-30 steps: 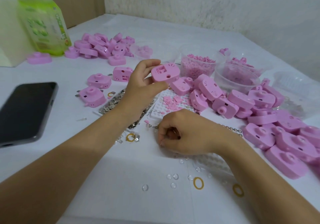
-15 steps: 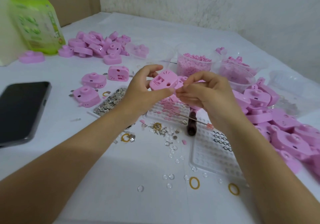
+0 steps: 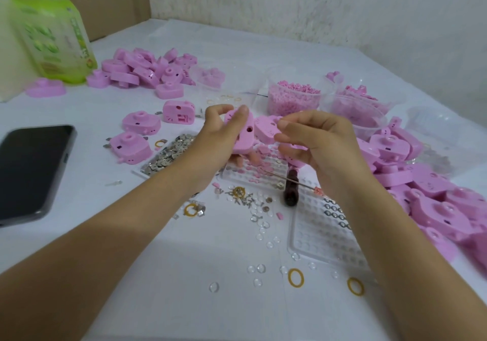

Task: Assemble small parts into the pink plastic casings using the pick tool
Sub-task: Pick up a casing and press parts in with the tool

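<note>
White cloth-covered desk [image 3: 184,274], rough white wall [image 3: 316,6]. The left hand [image 3: 218,136] has its fingers clasped round a pink plastic casing [image 3: 243,140], at nine o'clock from the right hand [image 3: 324,143]. Whether the right hand's curled fingers hold anything is unclear.

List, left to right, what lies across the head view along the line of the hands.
Black phone → pile of metal clips → left hand → pink casing it grips → right hand → heap of pink casings.
</note>
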